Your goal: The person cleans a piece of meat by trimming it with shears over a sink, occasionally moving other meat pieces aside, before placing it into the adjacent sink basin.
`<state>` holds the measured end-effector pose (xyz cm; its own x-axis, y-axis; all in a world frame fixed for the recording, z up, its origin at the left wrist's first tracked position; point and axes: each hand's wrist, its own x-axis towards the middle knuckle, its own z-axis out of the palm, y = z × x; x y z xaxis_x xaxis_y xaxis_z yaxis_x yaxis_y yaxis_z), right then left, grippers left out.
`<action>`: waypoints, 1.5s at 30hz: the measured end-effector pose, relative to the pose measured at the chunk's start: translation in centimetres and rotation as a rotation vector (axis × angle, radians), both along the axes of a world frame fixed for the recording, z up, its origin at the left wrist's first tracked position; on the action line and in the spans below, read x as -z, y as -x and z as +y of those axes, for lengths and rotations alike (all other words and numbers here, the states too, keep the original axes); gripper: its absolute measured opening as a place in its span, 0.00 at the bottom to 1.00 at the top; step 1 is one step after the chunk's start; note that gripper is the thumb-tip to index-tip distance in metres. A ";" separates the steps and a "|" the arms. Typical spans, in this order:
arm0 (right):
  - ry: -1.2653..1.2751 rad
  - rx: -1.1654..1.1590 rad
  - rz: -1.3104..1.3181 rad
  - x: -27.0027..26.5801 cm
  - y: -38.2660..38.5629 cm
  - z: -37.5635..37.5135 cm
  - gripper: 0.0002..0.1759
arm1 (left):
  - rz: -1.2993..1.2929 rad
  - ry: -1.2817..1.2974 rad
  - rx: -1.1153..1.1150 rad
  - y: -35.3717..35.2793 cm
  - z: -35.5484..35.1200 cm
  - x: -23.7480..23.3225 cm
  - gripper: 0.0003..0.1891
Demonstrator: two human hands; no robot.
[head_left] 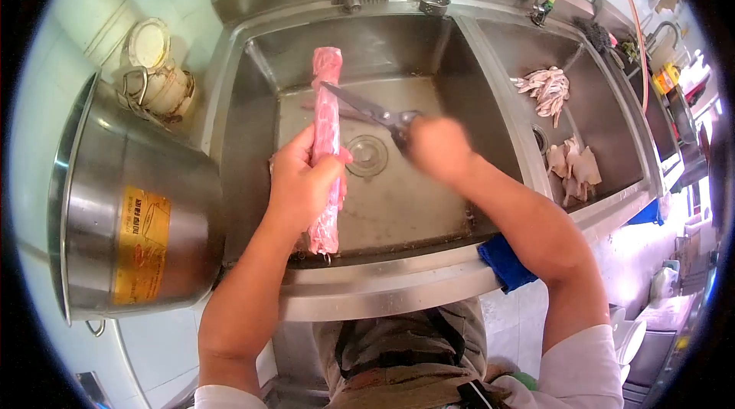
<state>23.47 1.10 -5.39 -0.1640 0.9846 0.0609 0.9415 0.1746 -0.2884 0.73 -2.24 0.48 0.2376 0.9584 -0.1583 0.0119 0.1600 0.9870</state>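
A long pink roll of meat (327,122) in clear plastic wrap stands lengthwise over the steel sink basin (413,210). My left hand (301,183) is closed around its lower half, thumb across the front. In my right hand (440,148), blurred by motion, is a pair of dark-handled scissors (371,109). Their blades point left, and the tip overlaps the wrap near the roll's upper end. Below both hands lies the round drain (366,156) in the basin floor.
At left stand a large steel pot (187,225) and a white bucket (164,91). The right basin (612,91) holds a pile of pale meat strips (547,91) and some flatter pale pieces (574,168). A blue cloth (507,263) hangs over the front edge. A strainer cup (433,1) sits behind.
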 end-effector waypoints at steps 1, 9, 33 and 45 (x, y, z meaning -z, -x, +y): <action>-0.011 -0.010 0.020 0.2 -0.3 0.1 0.12 | 0.006 0.014 -0.011 0.0 0.1 -0.1 0.13; -0.306 -0.049 0.085 0.4 0.3 -0.2 0.11 | 0.118 -0.178 -0.155 -0.4 0.5 1.6 0.24; -0.041 -0.147 0.257 1.8 1.9 -1.6 0.14 | -0.522 0.258 -0.163 2.0 1.9 1.3 0.15; -0.131 -0.221 0.228 2.8 2.2 -1.5 0.16 | -0.496 0.281 -0.236 0.8 0.7 -1.2 0.12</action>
